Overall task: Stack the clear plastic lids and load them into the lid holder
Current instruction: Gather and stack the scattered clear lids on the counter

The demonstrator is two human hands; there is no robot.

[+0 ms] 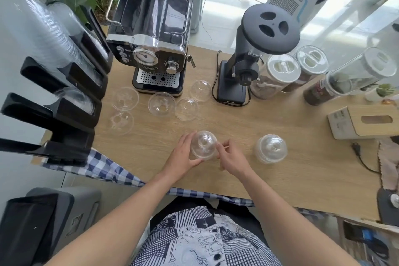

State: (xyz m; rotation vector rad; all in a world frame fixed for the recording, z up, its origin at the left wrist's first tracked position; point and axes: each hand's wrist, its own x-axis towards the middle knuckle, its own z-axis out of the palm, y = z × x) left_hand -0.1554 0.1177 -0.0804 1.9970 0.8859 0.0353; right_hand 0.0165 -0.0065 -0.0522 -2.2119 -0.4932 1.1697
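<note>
Both my arms are stretched out over the wooden table (291, 168), and I've got a dome lid (203, 144) pinched between my two hands near the front middle. My left hand (183, 155) wraps its left side with the fingers curled up along the dome and the thumb under the front rim. My right hand (231, 157) is closed on the right edge with fingertips only. Could be more than one lid nested in there, can't tell since it's all clear plastic.

Just at 3 o'clock from my hands sits a small stack of lids (271, 148), dome up, on its own.

Loose lids further back, at about 11 to 12 o'clock from my hands: I count five. One at far left (121, 122), one behind it (125, 98), two touching in the middle (160, 104) (186, 108), and one at the back (200, 90) beside the coffee machine (151, 34).

The lid holder (62, 101) is the black rack out at 9 to 10 o'clock, on the table's left edge, with a few lids already in one slot and long sleeves of cups or lids above.

Past the loose lids there's the grinder (244, 67) at 1 o'clock, three clear jars (278, 73) lying beside it, and a tissue box (364, 121) at 3 o'clock. Nothing sits between my hands and the holder except bare table.
</note>
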